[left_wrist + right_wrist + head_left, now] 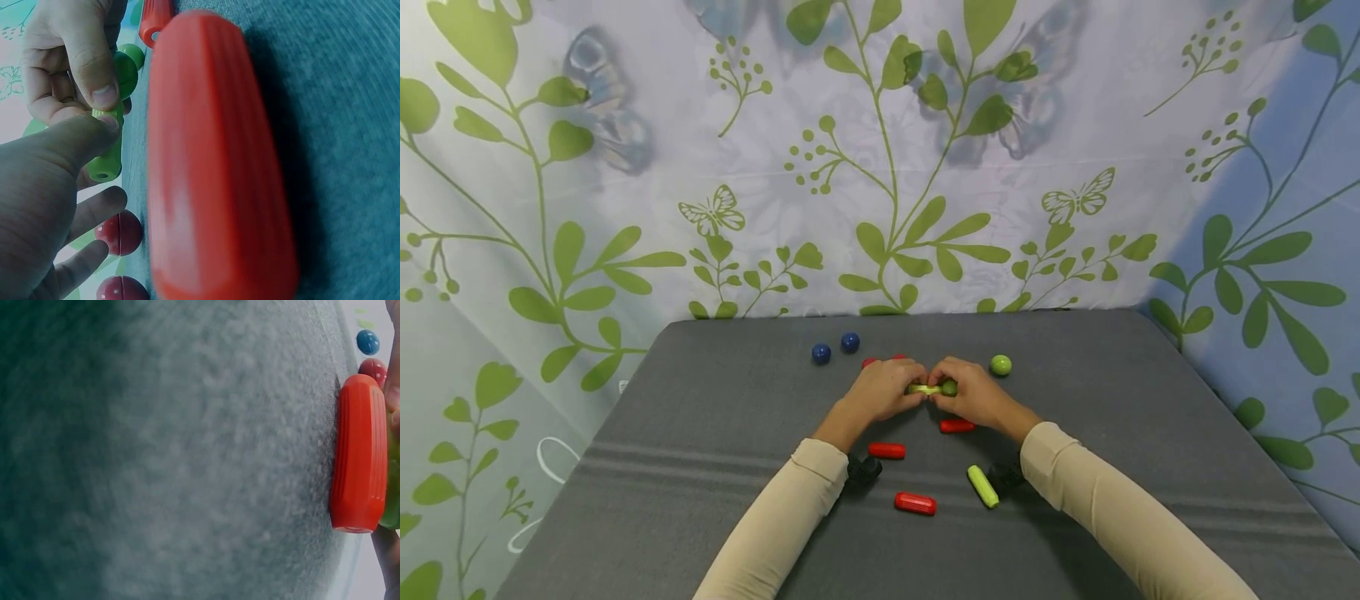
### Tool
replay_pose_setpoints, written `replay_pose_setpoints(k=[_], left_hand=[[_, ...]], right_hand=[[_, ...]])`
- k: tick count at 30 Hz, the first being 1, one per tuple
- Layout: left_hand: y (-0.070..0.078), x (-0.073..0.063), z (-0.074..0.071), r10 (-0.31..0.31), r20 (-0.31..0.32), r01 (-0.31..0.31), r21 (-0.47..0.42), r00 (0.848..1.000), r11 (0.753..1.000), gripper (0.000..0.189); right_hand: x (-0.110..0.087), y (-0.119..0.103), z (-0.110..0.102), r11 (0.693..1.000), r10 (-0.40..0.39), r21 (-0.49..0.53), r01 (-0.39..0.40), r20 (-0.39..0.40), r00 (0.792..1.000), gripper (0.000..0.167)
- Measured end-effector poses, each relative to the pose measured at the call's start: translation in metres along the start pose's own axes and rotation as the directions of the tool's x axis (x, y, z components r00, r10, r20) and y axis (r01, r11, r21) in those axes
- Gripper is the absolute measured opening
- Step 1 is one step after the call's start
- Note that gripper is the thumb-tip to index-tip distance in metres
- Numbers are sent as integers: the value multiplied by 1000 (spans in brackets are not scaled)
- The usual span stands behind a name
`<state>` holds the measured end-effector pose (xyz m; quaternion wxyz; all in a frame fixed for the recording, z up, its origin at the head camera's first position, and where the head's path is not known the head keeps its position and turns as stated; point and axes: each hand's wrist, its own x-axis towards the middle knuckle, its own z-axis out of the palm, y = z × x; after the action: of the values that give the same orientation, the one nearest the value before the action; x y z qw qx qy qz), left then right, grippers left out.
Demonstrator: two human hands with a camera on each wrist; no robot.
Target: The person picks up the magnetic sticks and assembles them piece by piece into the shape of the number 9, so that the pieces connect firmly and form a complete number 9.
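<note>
Above the middle of the grey table, both hands meet at a short light-green ribbed handle (922,389). My left hand (891,386) pinches it between thumb and fingers; in the left wrist view, its other fingers are spread. My right hand (970,392) grips the handle's other end, where a green ball (950,388) sits. In the left wrist view, the right thumb presses on the green handle (106,159) just below the ball (125,75). Close below the hands lies a red ribbed handle (957,426). Two dark-red balls (120,232) are behind the left fingers.
Two more red handles (887,451) (915,503) and a yellow-green handle (982,487) lie nearer on the grey table (700,500). Two blue balls (821,354) (850,342) rest at back left, a green ball (1001,365) at back right. A patterned curtain (760,167) hangs behind.
</note>
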<state>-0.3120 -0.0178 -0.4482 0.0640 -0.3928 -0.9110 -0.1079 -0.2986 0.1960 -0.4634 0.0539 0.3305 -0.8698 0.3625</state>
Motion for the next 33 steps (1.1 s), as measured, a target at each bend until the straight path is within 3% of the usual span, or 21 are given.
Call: replay_pose_setpoints(k=[12, 19, 33], left_hand=[[-1, -2, 1, 19, -51, -21, -48, 999, 999, 15], [0, -1, 4, 13, -45, -15, -44, 999, 999, 16], [-1, -2, 6, -23, -23, 20, -139, 999, 990, 16]], right_hand=[[0, -4, -5, 1000, 6, -3, -6, 3, 1000, 21], [-2, -3, -4, 1000, 21, -9, -21, 12, 1000, 20], [-6, 2, -2, 999, -28, 35, 29, -30, 999, 23]])
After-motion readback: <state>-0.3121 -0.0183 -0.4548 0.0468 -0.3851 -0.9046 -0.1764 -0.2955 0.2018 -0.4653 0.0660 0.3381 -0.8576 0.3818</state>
